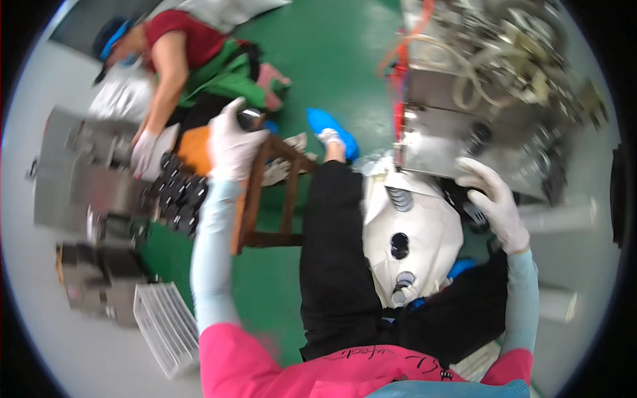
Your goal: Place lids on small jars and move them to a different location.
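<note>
My left hand [231, 144], in a white glove, is raised over a wooden stool [251, 199]. A glossy black round part [249, 119] shows between its thumb and forefinger, blurred. My right hand [492, 204], also gloved, is by the near edge of a steel worktable [433, 139], its fingers curved and apart. Just beyond its fingertips is a dark object [475, 216], partly hidden and not clear. Between my legs is a white sack [433, 234]. On it lie a ringed cylindrical part [399, 199], a black round part [399, 246] and a pale cylinder [403, 287].
A co-worker [189, 54] bends at a grey machine [94, 174] on the left. Several black round parts [181, 194] stand beside an orange surface [194, 149]. Tubing [470, 74] and metal machine parts fill the worktable's far side. A white slatted crate [166, 328] sits lower left.
</note>
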The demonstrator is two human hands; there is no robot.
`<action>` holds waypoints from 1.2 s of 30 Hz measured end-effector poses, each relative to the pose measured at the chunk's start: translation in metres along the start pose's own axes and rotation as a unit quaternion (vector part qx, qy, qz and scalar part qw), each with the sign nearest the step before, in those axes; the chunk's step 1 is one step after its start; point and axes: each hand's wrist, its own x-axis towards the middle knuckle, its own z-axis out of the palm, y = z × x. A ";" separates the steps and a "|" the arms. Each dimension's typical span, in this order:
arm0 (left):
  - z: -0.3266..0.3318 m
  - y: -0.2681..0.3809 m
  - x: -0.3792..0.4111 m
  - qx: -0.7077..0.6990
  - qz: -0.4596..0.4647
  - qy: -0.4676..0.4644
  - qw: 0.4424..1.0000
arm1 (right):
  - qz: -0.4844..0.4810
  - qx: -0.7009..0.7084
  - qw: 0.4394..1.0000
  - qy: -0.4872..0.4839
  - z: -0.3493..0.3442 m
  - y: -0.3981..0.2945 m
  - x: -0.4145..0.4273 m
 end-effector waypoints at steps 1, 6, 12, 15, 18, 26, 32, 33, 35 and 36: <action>-0.004 -0.033 0.007 0.043 0.003 -0.001 0.999 | -0.002 -0.009 1.000 -0.014 0.001 -0.004 0.000; -0.037 -0.127 0.013 -0.047 -0.139 -0.137 0.980 | -0.006 -0.026 1.000 -0.015 -0.004 0.008 0.007; -0.002 -0.043 0.016 0.154 0.187 -0.011 0.970 | -0.065 -0.397 0.880 0.253 -0.062 0.024 -0.005; 0.051 0.081 -0.013 -0.162 0.167 -0.139 0.963 | 0.043 -0.526 0.755 0.389 -0.095 0.030 -0.017; 0.085 0.172 -0.032 -0.326 0.098 -0.283 0.897 | 0.190 -0.534 0.769 0.296 -0.118 0.061 -0.015; 0.245 0.295 -0.045 -0.465 0.013 -0.275 0.842 | 0.116 -0.535 0.805 0.227 -0.090 0.073 0.009; 0.239 0.280 -0.068 -0.436 0.004 -0.242 0.867 | -0.081 -0.491 0.830 0.251 -0.079 0.091 0.035; 0.231 0.271 -0.075 -0.443 -0.002 -0.243 0.863 | -0.079 -0.458 0.859 0.214 -0.074 0.086 0.041; 0.229 0.252 -0.079 -0.478 0.002 -0.278 0.833 | -0.067 -0.439 0.871 0.209 -0.062 0.080 0.050; 0.230 0.244 -0.084 -0.474 0.002 -0.281 0.834 | -0.059 -0.423 0.881 0.203 -0.056 0.077 0.054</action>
